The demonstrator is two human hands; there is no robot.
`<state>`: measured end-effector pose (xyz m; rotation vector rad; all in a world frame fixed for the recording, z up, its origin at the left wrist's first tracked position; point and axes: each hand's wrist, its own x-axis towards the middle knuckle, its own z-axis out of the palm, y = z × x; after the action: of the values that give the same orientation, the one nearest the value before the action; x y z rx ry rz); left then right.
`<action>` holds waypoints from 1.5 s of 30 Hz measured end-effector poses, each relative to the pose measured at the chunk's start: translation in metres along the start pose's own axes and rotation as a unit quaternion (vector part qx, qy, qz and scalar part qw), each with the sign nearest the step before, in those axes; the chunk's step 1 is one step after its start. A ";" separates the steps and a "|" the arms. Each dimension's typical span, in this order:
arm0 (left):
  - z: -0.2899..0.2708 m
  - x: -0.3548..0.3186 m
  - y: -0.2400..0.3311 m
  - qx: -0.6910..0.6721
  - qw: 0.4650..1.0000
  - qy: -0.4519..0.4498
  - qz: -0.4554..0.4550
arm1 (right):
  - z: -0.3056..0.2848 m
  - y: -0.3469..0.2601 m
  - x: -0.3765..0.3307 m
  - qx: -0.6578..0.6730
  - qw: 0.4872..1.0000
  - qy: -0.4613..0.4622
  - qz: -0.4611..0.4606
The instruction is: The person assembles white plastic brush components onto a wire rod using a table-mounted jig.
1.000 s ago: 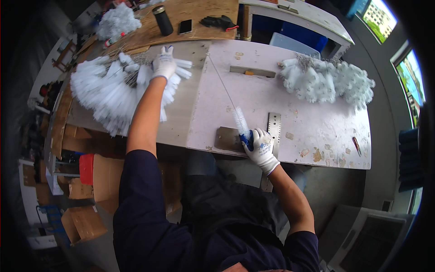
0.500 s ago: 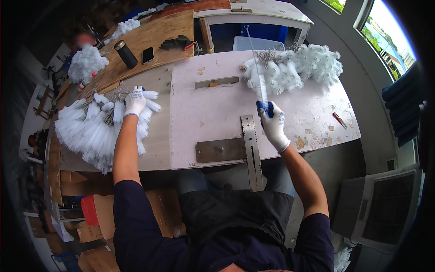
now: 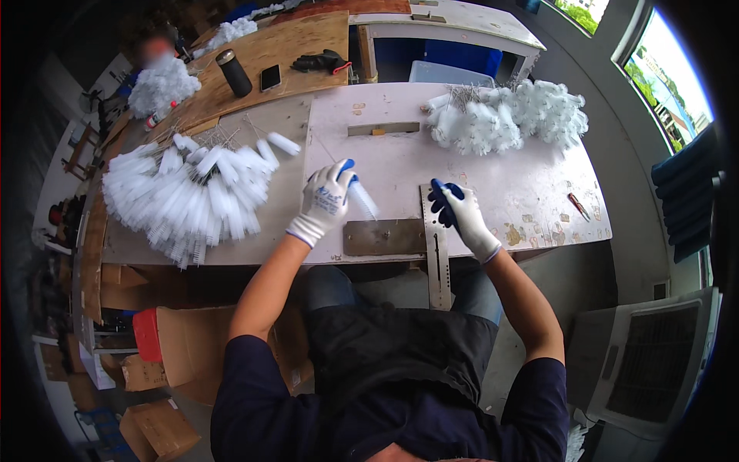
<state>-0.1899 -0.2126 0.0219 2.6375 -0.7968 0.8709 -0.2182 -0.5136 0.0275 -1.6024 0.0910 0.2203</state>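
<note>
Workshop bench: pale, scuffed tabletop [image 3: 493,177] w/ a plywood board [image 3: 285,54] joined on at its far left corner. My left hand [image 3: 327,202], in a white glove w/ blue tips, is closed round a white bottle brush [image 3: 362,199] near the middle of the front edge, bristle end sticking out to the right and blurred; can't tell how the wire stem [image 3: 323,150] sits in the grip. My right hand [image 3: 456,212] is just beside the steel ruler [image 3: 436,246], which runs from mid-table out over the front edge; fingers loosely bent, holding nothing. A flat metal plate [image 3: 383,236] lies along the front edge between both hands.

Big fan of brushes [image 3: 192,196] covers the left end, a fluffier heap [image 3: 508,115] sits at the far right corner. Red-handled tool [image 3: 579,206] near the right edge; black bottle [image 3: 233,73], phone [image 3: 270,77] and dark gloves [image 3: 319,60] on the board.

Doing it well, I reckon: firm grip on the stem, not the bristles, and steady the ruler w/ my right hand.
</note>
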 end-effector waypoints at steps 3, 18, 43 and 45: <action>0.012 0.014 0.036 -0.024 1.000 -0.007 0.019 | 0.047 -0.004 -0.016 -0.159 0.981 -0.111 -0.021; 0.058 0.018 0.036 -0.772 0.477 -0.035 -0.419 | 0.068 0.010 0.000 -0.461 0.868 -0.131 -0.130; 0.081 0.016 0.026 -0.613 0.552 -0.041 -0.564 | 0.081 0.009 0.029 -0.473 0.863 -0.169 -0.053; 0.082 0.016 0.023 -0.632 0.526 -0.041 -0.568 | 0.083 0.003 0.029 -0.475 0.865 -0.163 -0.017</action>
<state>-0.1535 -0.2704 -0.0317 1.2121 0.3785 -0.2670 -0.1974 -0.4285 0.0163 -2.5182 -0.3686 0.5653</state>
